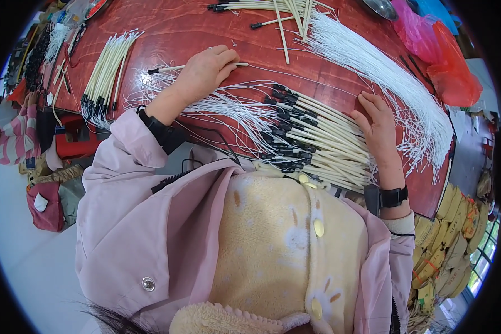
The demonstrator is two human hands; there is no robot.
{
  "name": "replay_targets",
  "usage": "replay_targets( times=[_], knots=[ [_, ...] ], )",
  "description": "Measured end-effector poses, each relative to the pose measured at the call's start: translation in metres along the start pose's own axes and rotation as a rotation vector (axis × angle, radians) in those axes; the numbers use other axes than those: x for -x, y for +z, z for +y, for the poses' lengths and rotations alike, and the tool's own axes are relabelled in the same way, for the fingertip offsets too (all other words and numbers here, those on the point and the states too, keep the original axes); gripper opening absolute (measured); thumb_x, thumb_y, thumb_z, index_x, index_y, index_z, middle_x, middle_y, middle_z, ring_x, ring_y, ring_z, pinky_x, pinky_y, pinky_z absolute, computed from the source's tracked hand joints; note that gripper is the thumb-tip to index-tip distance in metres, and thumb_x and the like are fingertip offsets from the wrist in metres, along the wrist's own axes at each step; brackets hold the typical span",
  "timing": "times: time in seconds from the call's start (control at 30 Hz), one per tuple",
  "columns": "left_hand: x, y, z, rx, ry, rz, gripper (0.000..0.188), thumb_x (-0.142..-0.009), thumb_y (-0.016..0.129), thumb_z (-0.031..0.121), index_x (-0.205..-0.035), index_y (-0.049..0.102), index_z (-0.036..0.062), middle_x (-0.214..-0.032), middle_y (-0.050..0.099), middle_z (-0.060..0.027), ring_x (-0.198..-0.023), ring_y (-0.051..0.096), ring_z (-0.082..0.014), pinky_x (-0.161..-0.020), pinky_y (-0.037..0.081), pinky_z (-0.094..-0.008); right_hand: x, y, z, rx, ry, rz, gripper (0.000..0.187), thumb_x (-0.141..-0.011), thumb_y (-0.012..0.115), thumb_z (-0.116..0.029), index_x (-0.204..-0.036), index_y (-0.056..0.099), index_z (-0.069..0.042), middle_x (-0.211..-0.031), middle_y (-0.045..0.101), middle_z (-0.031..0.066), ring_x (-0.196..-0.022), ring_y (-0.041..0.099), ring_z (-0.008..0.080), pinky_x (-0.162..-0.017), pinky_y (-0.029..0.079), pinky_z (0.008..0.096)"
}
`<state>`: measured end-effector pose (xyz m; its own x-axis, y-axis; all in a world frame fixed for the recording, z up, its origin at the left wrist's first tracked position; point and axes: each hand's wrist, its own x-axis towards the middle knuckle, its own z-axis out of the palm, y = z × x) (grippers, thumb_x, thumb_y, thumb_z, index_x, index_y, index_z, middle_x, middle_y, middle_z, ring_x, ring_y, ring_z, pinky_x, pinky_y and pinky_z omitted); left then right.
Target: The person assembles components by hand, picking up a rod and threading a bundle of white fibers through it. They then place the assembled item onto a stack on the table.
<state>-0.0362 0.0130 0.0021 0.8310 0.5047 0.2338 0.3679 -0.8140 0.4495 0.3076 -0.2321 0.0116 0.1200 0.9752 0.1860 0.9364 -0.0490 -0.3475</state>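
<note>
My left hand (pixel 203 72) is closed over a pale thin stick (pixel 173 68) with a black end, which lies level just above the red table (pixel 167 36). From the stick's right tip a single white string (pixel 303 77) runs across to my right hand (pixel 377 119). The right hand's thumb and fingertips pinch around that string's far end. Between and below my hands lies a pile of similar cream sticks (pixel 334 142), their black ends pointing left. Loose white strings (pixel 234 114) trail leftward from those ends, passing below my left wrist.
Another bunch of sticks (pixel 111 64) lies at the left. A long hank of white strings (pixel 384 72) stretches along the right, with more sticks (pixel 284 33) beside its top. A red plastic bag (pixel 456 69) sits far right. Someone in a striped sleeve (pixel 21 131) is at the left edge.
</note>
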Motion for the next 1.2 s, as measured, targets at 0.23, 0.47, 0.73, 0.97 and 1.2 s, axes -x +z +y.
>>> replay_targets(
  times=[0.23,0.47,0.73,0.97,1.2],
  knots=[
    [-0.011,0.008,0.006,-0.079,0.083,0.036,0.014,-0.091,0.063,0.014,-0.102,0.064,0.0042,-0.097,0.062,-0.0135,-0.091,0.063,-0.0362,-0.078,0.052,-0.0423,0.000,-0.003,0.000,0.011,0.010,-0.002,0.041,-0.088,0.072,-0.024,-0.120,0.067,0.002,-0.125,0.064,0.0161,-0.113,0.061,0.0342,-0.098,0.046,0.0398],
    [-0.094,0.065,0.067,-0.220,0.254,-0.218,0.016,-0.084,0.062,0.016,-0.098,0.069,0.0099,-0.097,0.067,-0.0088,-0.093,0.066,-0.0317,-0.077,0.055,-0.0441,-0.011,-0.007,-0.014,0.080,-0.055,-0.100,0.046,-0.090,0.068,-0.027,-0.126,0.064,0.001,-0.131,0.061,0.0160,-0.121,0.055,0.0349,-0.104,0.041,0.0418],
    [-0.094,0.055,0.120,-0.111,0.349,-0.144,0.018,-0.084,0.064,0.018,-0.096,0.070,0.0055,-0.095,0.069,-0.0125,-0.091,0.068,-0.0338,-0.074,0.056,-0.0461,-0.016,-0.001,-0.013,0.035,-0.163,0.047,0.049,-0.091,0.065,-0.028,-0.132,0.059,-0.001,-0.136,0.058,0.0152,-0.121,0.052,0.0349,-0.105,0.039,0.0415],
    [-0.056,0.010,0.027,-0.140,-0.059,0.089,0.029,-0.088,0.070,0.029,-0.102,0.068,0.0040,-0.096,0.069,-0.0139,-0.089,0.067,-0.0332,-0.076,0.052,-0.0434,-0.040,0.001,-0.021,0.029,-0.158,0.009,0.038,-0.087,0.069,-0.020,-0.122,0.067,-0.005,-0.127,0.062,0.0111,-0.112,0.056,0.0312,-0.100,0.041,0.0407],
    [-0.051,0.023,0.013,-0.055,-0.054,0.080,0.022,-0.089,0.069,0.025,-0.092,0.069,0.0032,-0.081,0.069,-0.0155,-0.076,0.068,-0.0328,-0.069,0.052,-0.0417,-0.063,0.023,-0.026,0.165,-0.301,0.052,0.010,-0.080,0.072,-0.011,-0.088,0.068,-0.006,-0.097,0.066,0.0060,-0.092,0.058,0.0271,-0.083,0.044,0.0396]
  ],
)
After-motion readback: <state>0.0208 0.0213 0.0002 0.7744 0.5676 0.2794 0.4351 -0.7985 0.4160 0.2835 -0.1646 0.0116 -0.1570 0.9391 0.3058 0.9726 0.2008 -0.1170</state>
